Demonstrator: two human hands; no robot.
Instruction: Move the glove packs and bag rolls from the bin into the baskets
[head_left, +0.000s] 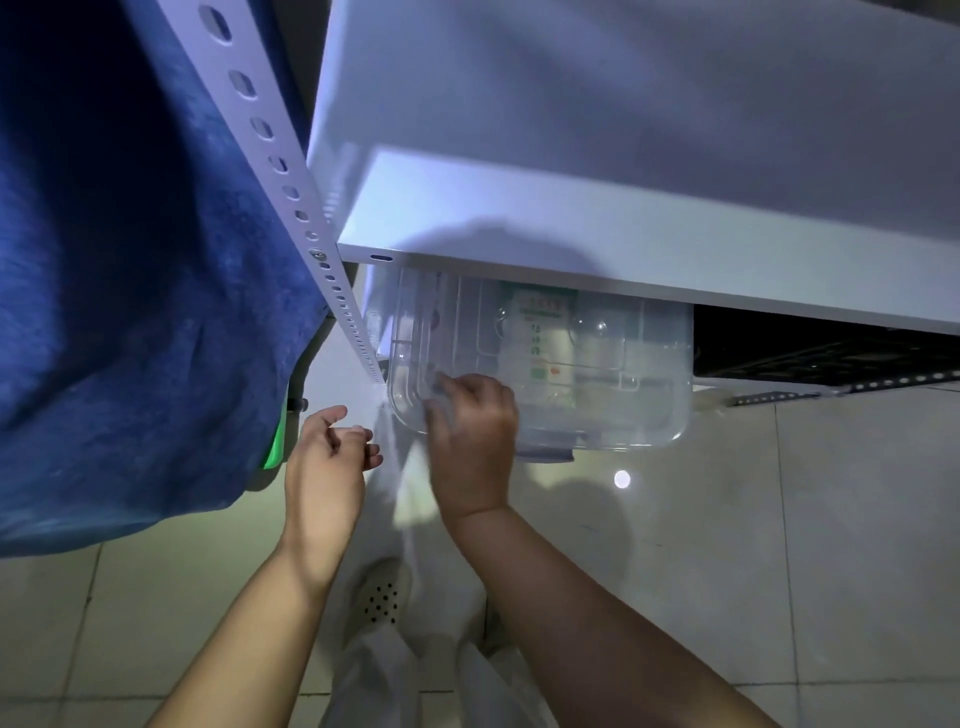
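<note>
Clear plastic bin (597, 395) at the floor shelf's (519, 223) front edge may jam or tip, since only the right hand (470, 434) grips its left corner while the left hand (327, 457) hovers half-curled, empty.

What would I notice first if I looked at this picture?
Probably the right hand gripping the front edge of a clear plastic bin that sits half under a white shelf. A green-and-white pack shows through its lid. The left hand hangs open beside it, and a big blue cloth fills the left side.
</note>
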